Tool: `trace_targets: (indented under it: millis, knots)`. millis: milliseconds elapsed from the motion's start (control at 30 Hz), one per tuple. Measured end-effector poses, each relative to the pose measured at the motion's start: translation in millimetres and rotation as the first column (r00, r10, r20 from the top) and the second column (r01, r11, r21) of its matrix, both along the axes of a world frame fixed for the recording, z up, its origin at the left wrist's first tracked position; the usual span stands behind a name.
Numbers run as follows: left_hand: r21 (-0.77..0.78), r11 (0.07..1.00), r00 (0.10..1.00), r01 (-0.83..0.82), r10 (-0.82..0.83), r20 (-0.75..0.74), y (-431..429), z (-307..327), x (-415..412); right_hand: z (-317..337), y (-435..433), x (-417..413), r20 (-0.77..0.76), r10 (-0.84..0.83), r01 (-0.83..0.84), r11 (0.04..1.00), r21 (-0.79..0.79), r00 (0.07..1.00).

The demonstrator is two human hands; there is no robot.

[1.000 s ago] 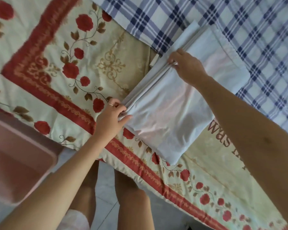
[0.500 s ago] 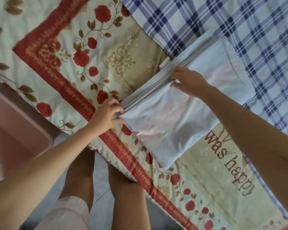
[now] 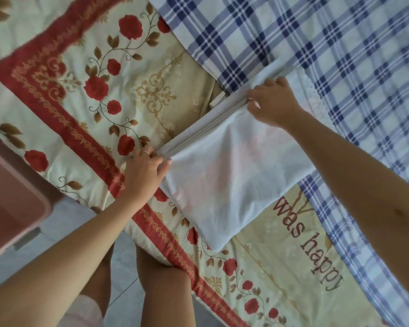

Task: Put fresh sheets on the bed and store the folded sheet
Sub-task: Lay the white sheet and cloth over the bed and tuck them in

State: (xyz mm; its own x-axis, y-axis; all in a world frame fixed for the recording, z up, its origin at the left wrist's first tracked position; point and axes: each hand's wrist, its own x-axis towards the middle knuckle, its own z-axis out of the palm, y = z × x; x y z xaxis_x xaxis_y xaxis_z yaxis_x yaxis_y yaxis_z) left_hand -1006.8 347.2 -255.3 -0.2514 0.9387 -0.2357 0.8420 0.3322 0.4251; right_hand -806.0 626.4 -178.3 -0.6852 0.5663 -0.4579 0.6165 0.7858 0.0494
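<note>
Head view: the left hand (image 3: 143, 172) pinches the folded sheet (image 3: 222, 180) at its 9 o'clock corner; the right hand (image 3: 273, 103) grips its 1 o'clock edge on the bed (image 3: 151, 67).

Soft, even daylight; faint shadows; edges perhaps slightly warped, blurred.

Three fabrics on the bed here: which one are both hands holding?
The plain white folded sheet: the left hand and right hand pinch its layered edge. The rose-print cover and the blue plaid sheet lie spread beneath it, ungripped.
</note>
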Motion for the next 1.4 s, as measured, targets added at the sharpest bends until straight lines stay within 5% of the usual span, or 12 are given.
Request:
trace_targets:
  millis: [133,300,467,633,833,1033,1167,1400]
  knots:
    - [-0.07,0.997,0.996,-0.026,0.02,-0.084,7.2,0.9,8.0,3.2,17.8,13.5,0.18,0.007,-0.017,0.998,0.056,0.984]
    - [0.088,0.996,0.997,-0.017,0.01,0.073,-0.5,-7.8,-1.0,20.0,40.6,16.3,0.375,-0.019,-0.036,0.99,0.139,0.927]
    - [0.194,0.978,0.994,-0.07,0.051,0.101,-6.7,-3.6,2.4,16.7,51.0,34.2,0.139,0.008,-0.053,0.945,0.322,0.99]
    - [0.272,0.958,0.995,-0.095,0.082,0.06,-8.8,-0.2,4.1,-1.2,50.8,39.1,0.014,-0.239,0.22,0.913,0.343,0.971]
    - [0.185,0.978,0.995,-0.092,0.084,0.051,-5.5,-3.0,4.5,-22.9,41.7,31.3,0.01,-0.084,0.083,0.994,0.067,0.996]
    - [0.133,0.988,0.994,0.075,-0.085,0.065,5.7,6.6,8.4,-21.8,38.8,24.2,0.038,-0.014,0.009,0.99,0.141,0.999]
    - [0.209,0.978,0.991,-0.003,-0.025,0.132,3.7,6.9,10.2,-9.1,48.7,30.0,-0.138,0.025,-0.005,0.99,0.143,0.99]
    - [0.164,0.982,0.979,-0.09,0.057,0.197,4.5,11.1,-8.1,-13.9,53.8,-10.7,-0.091,0.07,-0.053,0.983,0.174,0.993]
